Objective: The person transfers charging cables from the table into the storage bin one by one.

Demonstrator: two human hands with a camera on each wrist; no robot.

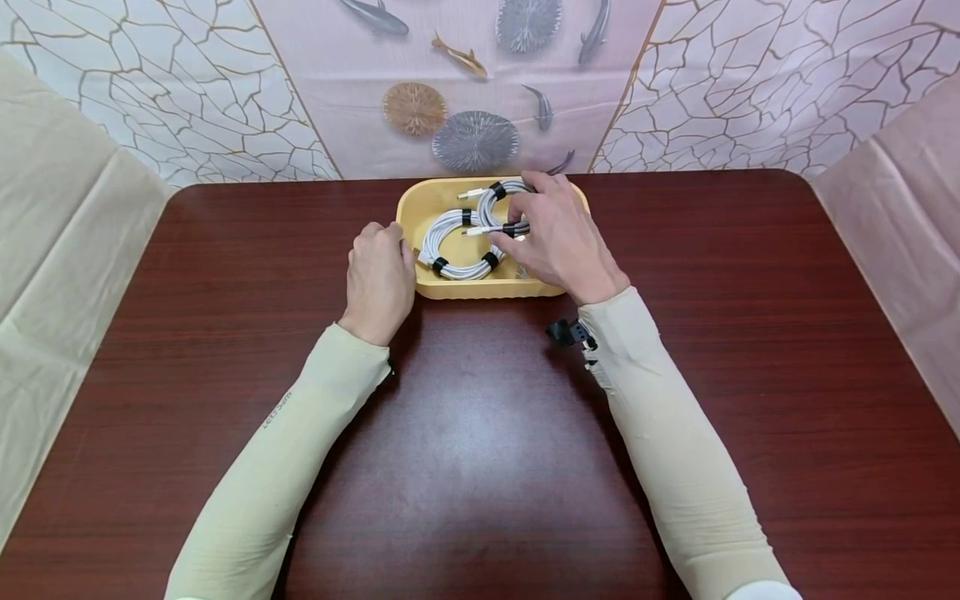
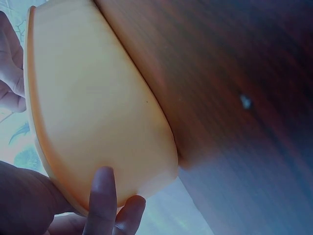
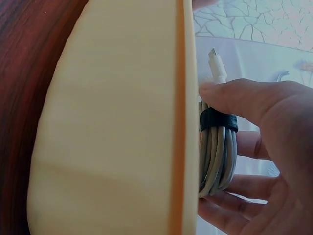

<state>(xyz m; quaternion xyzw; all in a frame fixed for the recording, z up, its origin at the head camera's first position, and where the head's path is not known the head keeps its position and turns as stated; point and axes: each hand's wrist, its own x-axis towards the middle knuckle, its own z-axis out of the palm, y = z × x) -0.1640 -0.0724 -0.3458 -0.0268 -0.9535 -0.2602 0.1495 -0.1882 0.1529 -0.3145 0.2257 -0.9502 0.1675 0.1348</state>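
Note:
A shallow yellow bin [image 1: 487, 289] stands near the table's far edge. My left hand [image 1: 381, 279] holds its left end. In the left wrist view, fingers [image 2: 102, 191] lie against the outer wall, with the thumb side at the rim. At the bin's right side, my right hand [image 1: 558, 237] grips a coiled grey cable [image 3: 217, 161] with white plugs and black straps. That coil is at rim height or above, partly hidden by the hand. Below and left of it, a coiled white cable [image 1: 432, 239] with black straps lies inside the bin.
The bin rests on a dark reddish wooden table [image 1: 465, 467]. Directly behind the far edge hangs a patterned cloth backdrop [image 1: 480, 92], with pale cloth on both sides. A small black device [image 1: 570, 333] is fixed at the right wrist.

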